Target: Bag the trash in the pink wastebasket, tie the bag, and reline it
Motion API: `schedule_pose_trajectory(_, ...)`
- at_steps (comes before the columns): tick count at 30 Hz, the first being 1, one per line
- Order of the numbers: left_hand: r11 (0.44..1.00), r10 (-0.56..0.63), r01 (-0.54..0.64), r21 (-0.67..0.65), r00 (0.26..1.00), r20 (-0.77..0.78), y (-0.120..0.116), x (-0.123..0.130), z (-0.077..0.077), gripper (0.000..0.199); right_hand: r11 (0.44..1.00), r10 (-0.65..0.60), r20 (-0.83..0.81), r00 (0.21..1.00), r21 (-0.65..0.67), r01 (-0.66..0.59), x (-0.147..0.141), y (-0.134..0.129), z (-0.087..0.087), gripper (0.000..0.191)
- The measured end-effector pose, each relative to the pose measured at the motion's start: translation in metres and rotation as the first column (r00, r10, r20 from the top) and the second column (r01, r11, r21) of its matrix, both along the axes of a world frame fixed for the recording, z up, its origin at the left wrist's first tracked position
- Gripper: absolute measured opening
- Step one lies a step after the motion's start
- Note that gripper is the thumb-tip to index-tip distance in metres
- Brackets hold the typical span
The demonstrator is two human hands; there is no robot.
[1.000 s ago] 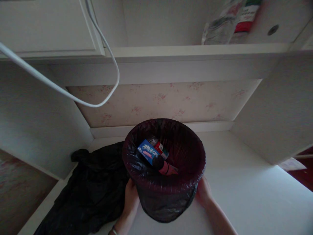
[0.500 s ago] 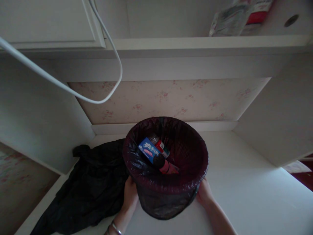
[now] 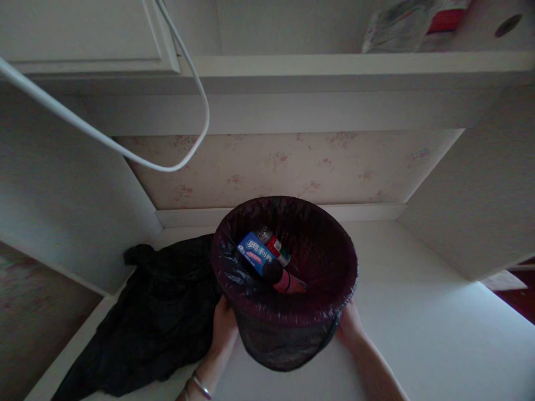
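A mesh-sided trash can (image 3: 284,348) stands in front of me, lined with a dark purple plastic bag (image 3: 288,316) folded over its rim. My left hand (image 3: 225,326) grips its left side and my right hand (image 3: 349,324) its right; the fingertips are hidden behind the can. Inside lie a blue cookie box (image 3: 254,252), a clear bottle with a red and green label (image 3: 277,248), and a pink tube or bottle with a black cap (image 3: 289,283). Left of the can, beside my left hand, a black plastic bag (image 3: 163,317) is spread out.
The can is over a white desktop (image 3: 409,312), with side panels left and right. A white cable (image 3: 167,167) hangs in a loop at the upper left. Above runs a shelf edge (image 3: 292,65), with a clear plastic package (image 3: 395,30) on the shelf.
Very little differs. The whole view has shifted slightly, and both hands keep the same hold on the trash can.
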State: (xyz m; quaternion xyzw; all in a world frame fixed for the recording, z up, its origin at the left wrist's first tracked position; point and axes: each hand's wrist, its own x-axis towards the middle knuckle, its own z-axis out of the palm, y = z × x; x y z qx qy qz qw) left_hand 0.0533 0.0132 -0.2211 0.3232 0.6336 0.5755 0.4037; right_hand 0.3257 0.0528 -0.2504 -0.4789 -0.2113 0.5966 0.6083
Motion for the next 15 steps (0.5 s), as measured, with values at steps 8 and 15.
schedule_pose_trajectory(8, 1.000, -0.003, 0.004, -0.013, 1.000, 0.028, -0.0007, 0.0024, 0.0035, 0.021, 1.000, 0.008, -0.029, 1.000, 0.014, -0.008, 0.0003, -0.0006, -0.0002, 0.040)
schedule_pose_trajectory(15, 1.000, -0.003, 0.005, -0.024, 0.998, 0.069, -0.0014, 0.0008, 0.0037, 0.020, 1.000, 0.000, -0.054, 0.999, 0.013, 0.001, 0.0013, 0.0002, -0.0043, 0.041)
